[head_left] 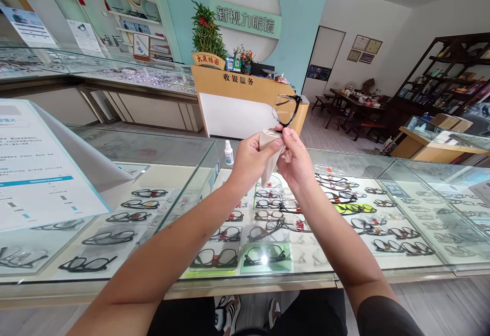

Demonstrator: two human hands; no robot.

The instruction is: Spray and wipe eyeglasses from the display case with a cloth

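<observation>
Both my hands are raised together above a glass display counter (199,278). A pair of glasses (286,110) with a dark and clear frame stands on end, one lens showing above my fingers; its other half is hidden by the hands and cloth. The fingers of my right hand (295,158) pinch the frame from the right. My left hand (248,158) grips a beige cloth (269,168) that hangs down between the hands and is pressed against the glasses. Behind my left hand, a small white spray bottle (228,153) stands upright on the counter.
Several rows of glasses (268,254) lie inside the counter under the glass. A large printed sign (46,167) stands at the left. Beyond are a wooden cashier desk (245,114) with a potted plant (209,32), and another display case (133,78) at the far left.
</observation>
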